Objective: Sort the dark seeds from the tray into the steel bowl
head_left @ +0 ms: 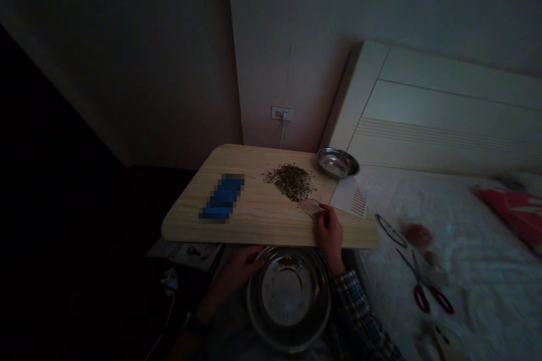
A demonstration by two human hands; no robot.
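Observation:
My right hand pinches a thin, see-through rounded piece over the wooden tabletop, at the near edge of a pile of dark dried bits. The exact kind of the clear piece is hard to make out in the dim light. Below the table's front edge, my left hand grips the left rim of a large metal basin. A few dark bits lie in the basin, mostly toward its far side. A smaller metal bowl stands at the table's back right corner.
A white slotted card lies by the bowl; a blurred-out blue item lies at left on the tabletop. On the bed at right are red-handled scissors and a dark loop. A wall socket holds a plug.

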